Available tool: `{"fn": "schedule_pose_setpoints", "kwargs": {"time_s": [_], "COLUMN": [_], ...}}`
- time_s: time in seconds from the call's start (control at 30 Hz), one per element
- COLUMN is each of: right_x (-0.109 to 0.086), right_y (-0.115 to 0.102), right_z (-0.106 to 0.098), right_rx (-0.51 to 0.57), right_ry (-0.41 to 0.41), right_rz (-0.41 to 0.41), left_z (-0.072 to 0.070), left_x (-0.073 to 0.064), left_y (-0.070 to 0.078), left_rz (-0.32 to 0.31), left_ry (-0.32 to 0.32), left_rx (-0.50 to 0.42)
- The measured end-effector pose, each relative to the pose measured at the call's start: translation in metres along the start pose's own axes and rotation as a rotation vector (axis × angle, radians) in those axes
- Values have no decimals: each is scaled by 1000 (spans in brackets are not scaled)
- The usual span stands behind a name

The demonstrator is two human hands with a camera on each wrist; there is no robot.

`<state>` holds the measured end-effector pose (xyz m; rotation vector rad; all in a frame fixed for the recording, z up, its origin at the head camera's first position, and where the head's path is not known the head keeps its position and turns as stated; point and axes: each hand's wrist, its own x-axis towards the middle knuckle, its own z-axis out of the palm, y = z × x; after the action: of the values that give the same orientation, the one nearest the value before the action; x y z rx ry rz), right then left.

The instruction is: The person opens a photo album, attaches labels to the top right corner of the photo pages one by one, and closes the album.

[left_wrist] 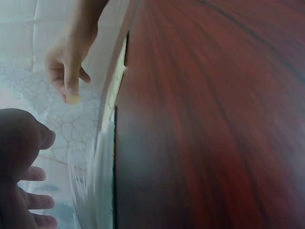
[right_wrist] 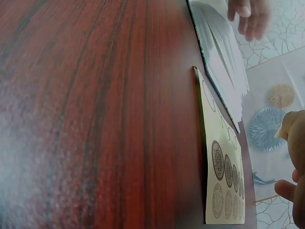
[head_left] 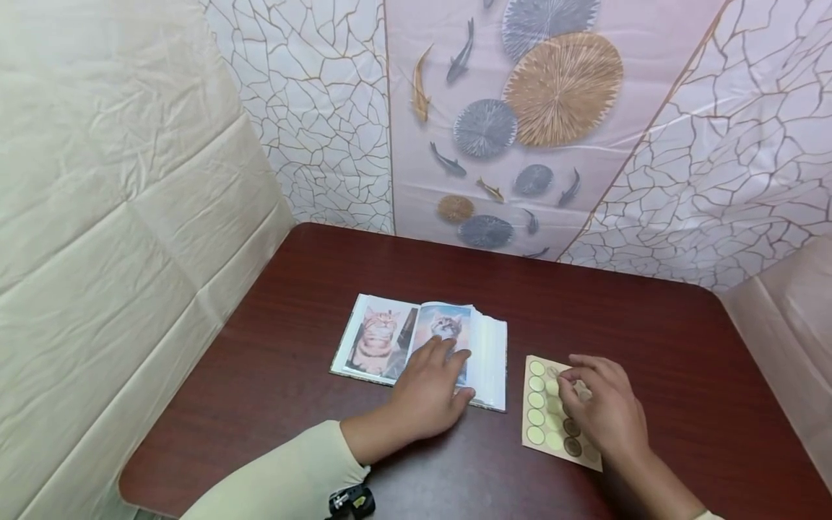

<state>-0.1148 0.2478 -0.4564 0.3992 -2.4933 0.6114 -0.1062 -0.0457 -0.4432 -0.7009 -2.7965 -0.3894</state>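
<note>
An album (head_left: 492, 361) lies open on the table, with a cat photo (head_left: 377, 339) on its left page and a kitten photo (head_left: 448, 323) on its right. Over the right page is my left hand (head_left: 425, 393), fingers spread and relaxed; whether the fingertips touch the page is unclear. My right hand (head_left: 611, 408) pinches a small round sticker (left_wrist: 73, 99) between thumb and fingertips, above a sticker sheet (head_left: 583, 458). That sheet carries rows of pale circles and dark printed round stickers (right_wrist: 218, 160); the hand hides part of it in the head view.
The dark red-brown table (head_left: 312, 289) has rounded corners. Patterned cloth (head_left: 487, 180) hangs behind it, with plain beige cloth (head_left: 130, 217) along the left side. A black device (head_left: 352, 500) sits by the left sleeve.
</note>
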Motion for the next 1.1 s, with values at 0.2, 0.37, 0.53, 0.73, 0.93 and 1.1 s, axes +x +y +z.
{"fn": "schedule_pose_setpoints", "kwargs": {"time_s": [0.2,0.37,0.53,0.73,0.93,1.1], "right_x": [1,5,9,16,26,37], "right_y": [0,1,-1,-10,-16,-20], "right_z": [1,2,3,7,12,18], "right_rx": [-6,-9,-17,-10,-5,-2], "right_ry": [-2,10,17,-16,-8,7], "right_rz": [-17,-49,-71,-73,-127,-171], "left_z": [6,8,9,8,3,1], "left_x": [-14,-24,-30,-31,-30,-29], "left_y": [-17,-23,-21,-20,-21,-22], "left_rz": [-21,-62,-90,-105,-115,-112], "left_ry": [-80,-156,-192,-300,-450,-525], "left_rx": [30,39,21,-3,-29,-19]}}
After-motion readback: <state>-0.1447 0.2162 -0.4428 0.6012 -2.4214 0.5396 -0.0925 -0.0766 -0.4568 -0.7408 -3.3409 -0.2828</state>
